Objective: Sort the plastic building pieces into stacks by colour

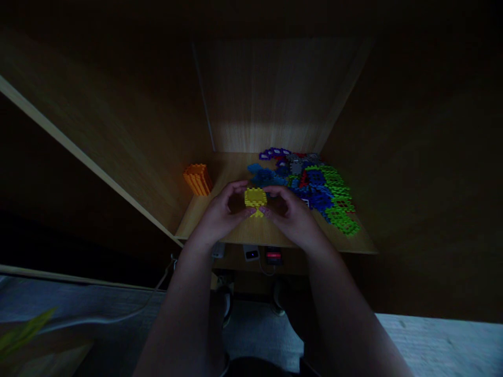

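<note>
yellow stack [255, 197], x1, is held over the shelf [230, 165] btwn 2 hands, left hand [222, 212] & right hand [293, 209], fingers & thumbs closed on it. 1 orange stack [198, 179] at left, 1 mixed-colour pile [314, 188] at right, pcs overlapping, can't count.

Yellow pcs [255, 198]: plastic, matt-looking, top face smooth, edges notched. Orange stack [198, 180]: same sort of plastic, matt, sides ridged. Green pcs [341, 198]: plastic too, openwork, bumpy en masse, slight sheen. Dk blue pcs [320, 197]: plastic, semi-matt. Lt blue pcs [268, 176]: plastic, look a bit see-through. Shelf [257, 232]: wood or wood-look board, smooth, faint satin sheen. Back panel [263, 94]: wood-look, fine vert. grain, smooth, matt. L side panel [129, 115]: wood-look, smooth, matt. R side panel [416, 157]: v. dk, finish hard to tell. White box [247, 248]: smooth, prob. plastic. Cable [106, 319]: smooth plastic sheath. Floor [451, 340]: hard, streaky, low sheen; exact mat'l unclear.
</note>
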`<state>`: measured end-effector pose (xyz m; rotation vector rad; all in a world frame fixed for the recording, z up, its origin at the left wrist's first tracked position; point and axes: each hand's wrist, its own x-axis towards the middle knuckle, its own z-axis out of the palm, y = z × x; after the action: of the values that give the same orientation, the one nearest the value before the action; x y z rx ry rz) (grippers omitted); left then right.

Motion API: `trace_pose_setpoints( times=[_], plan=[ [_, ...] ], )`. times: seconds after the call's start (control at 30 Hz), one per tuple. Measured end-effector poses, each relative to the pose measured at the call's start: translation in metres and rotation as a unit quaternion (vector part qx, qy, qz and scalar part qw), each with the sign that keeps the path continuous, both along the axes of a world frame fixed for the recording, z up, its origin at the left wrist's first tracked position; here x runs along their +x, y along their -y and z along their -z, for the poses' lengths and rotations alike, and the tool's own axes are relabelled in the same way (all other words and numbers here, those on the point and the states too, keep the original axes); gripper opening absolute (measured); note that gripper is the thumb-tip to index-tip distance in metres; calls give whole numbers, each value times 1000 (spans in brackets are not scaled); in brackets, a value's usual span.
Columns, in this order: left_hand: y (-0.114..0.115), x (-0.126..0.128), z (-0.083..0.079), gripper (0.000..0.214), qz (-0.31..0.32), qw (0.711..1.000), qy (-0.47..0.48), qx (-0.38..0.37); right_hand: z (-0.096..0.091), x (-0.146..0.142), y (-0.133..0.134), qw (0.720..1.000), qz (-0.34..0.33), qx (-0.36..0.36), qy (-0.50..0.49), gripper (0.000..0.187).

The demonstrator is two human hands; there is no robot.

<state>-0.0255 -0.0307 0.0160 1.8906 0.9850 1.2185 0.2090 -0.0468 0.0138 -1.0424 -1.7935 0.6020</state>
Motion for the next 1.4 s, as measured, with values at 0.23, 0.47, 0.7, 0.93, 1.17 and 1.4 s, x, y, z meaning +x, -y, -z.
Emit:
trace_pose_setpoints(
  times=[0.23, 0.47, 0.7, 0.93, 1.17, 1.4],
  plan=[
    [0, 0, 2, 67, 1, 1000, 9, -2, 3, 0, -1, 1000, -5, 1, -3, 43],
    [0, -1, 1, 68, 2, 1000, 8, -6, 6, 1, -3, 1000, -4, 13, -6, 43],
    [-1, -1, 2, 68, 1, 1000, 10, -10, 3, 0, -1, 1000, -11, 10, -6, 42],
    [-1, -1, 3, 68, 9, 1000, 17, -19, 2, -1, -1, 1000, -17, 6, -16, 41],
    [1, 0, 0, 67, 0, 1000, 7, -12, 4, -1, -1, 1000, -11, 5, -17, 42],
    [1, 1, -3, 67, -4, 1000, 3, -7, 2, -1, 0, 1000, -9, 12, -1, 42]
  ],
)
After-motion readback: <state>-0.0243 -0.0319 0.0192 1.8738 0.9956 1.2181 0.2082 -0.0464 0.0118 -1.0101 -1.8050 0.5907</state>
